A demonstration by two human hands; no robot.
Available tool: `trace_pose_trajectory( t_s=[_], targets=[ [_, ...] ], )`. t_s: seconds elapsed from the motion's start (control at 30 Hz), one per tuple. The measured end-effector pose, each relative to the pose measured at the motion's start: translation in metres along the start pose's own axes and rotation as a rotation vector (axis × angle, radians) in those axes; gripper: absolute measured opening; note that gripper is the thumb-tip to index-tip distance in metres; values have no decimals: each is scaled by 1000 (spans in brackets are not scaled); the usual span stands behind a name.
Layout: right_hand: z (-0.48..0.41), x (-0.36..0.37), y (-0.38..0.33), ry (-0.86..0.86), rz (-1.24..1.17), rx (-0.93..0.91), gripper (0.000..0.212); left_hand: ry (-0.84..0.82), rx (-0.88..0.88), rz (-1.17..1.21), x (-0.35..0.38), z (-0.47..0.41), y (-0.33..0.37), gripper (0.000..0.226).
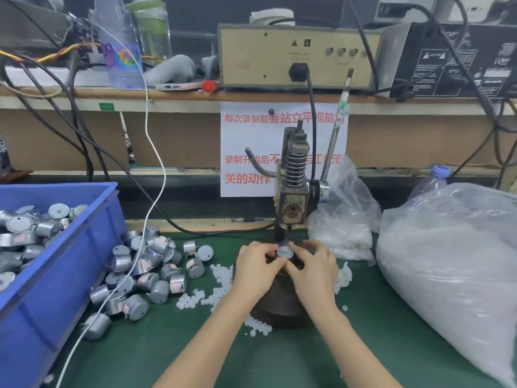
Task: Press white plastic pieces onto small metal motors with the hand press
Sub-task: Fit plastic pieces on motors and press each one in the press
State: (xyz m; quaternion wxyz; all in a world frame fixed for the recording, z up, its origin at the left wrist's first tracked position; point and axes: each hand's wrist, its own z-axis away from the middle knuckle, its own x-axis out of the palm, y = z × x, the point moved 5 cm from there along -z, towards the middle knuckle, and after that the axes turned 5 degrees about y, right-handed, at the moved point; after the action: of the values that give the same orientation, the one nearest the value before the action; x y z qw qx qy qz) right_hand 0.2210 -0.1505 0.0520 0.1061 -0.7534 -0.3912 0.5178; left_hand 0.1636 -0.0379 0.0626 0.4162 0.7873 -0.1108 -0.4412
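Motor [284, 252]: round face up, axis vertical, beneath hand press [292, 191]; pinched between fingertips of left hand [256, 266] and right hand [314, 268].

Motors [145, 271] lie left of the press [292, 191], bags [447, 247] right.

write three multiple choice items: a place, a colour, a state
1. The loose pile of small silver metal motors lies: A) left of the dark metal hand press B) right of it C) behind it
2. The plastic crate is: A) red B) blue C) yellow
3. The left hand and right hand: A) hang idle B) lie flat C) pinch one round silver motor

A, pile lies between crate and press; B, its wall is blue; C, fingers curl round it.
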Motion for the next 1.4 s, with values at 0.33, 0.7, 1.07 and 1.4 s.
trace_pose_trajectory(
  t_s=[0.33, 0.7, 1.07, 1.4],
  targets=[
    [-34, -25, 4, -338, -383, 99, 64, 99, 141, -262, 6, -12, 0, 41],
    [-119, -157, -82, 331, -1047, 73, 11, 124, 152, -280, 9, -7, -1, 38],
    [-107, -129, -77, 107, -1131, 258, 6, 92, 139, -220, 10, -9, -1, 36],
    [-62, -123, -61, 206, -1097, 118, 32, 71, 164, -202, 13, -10, -8, 37]
  ],
)
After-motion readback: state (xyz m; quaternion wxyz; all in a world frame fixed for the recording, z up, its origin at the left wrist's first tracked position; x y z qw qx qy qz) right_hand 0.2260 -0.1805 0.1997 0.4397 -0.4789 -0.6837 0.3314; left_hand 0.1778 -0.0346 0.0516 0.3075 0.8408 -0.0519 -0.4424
